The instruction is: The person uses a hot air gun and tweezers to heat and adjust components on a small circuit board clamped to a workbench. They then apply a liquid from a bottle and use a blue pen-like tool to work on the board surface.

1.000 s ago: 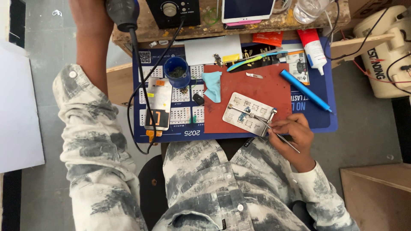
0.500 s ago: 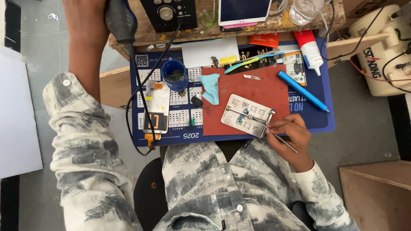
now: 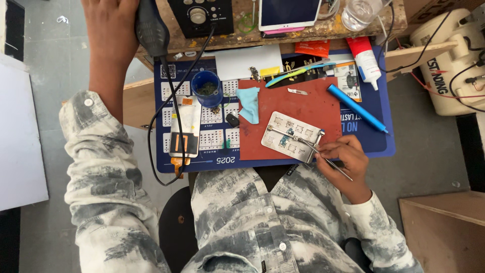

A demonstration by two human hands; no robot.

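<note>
**Tweezers at the fixture, handpiece raised**

Cluttered bench space filled the view, with a blue work mat [image 3: 374, 139] laid over a worn wooden table [image 3: 313, 34]. Just beside the right hand [image 3: 345, 158] lay a pale metal fixture plate [image 3: 290, 136] on a red pad [image 3: 308, 108], and the fingers of that hand were pinched shut on thin tweezers [image 3: 323, 157] whose tips reached the plate's near corner. Beyond the right hand, farther up the mat, rested a blue pen-shaped tool [image 3: 356, 107], and past it a white glue bottle with a red cap [image 3: 365, 56].

The left hand [image 3: 112, 23] was well apart from the right — up at the far edge of the table, wrapped closed around a dark corded handpiece [image 3: 150, 30]. Its black cable [image 3: 172, 101] trailed down toward the body. Between the two hands sat a small blue cup [image 3: 207, 88], a light blue cloth [image 3: 249, 103] and a phone screen part with an orange strip [image 3: 184, 126] — all on the mat. Just right of the left hand stood a black control box with knobs [image 3: 201, 15], with a tablet [image 3: 289, 12] beside it.
</note>
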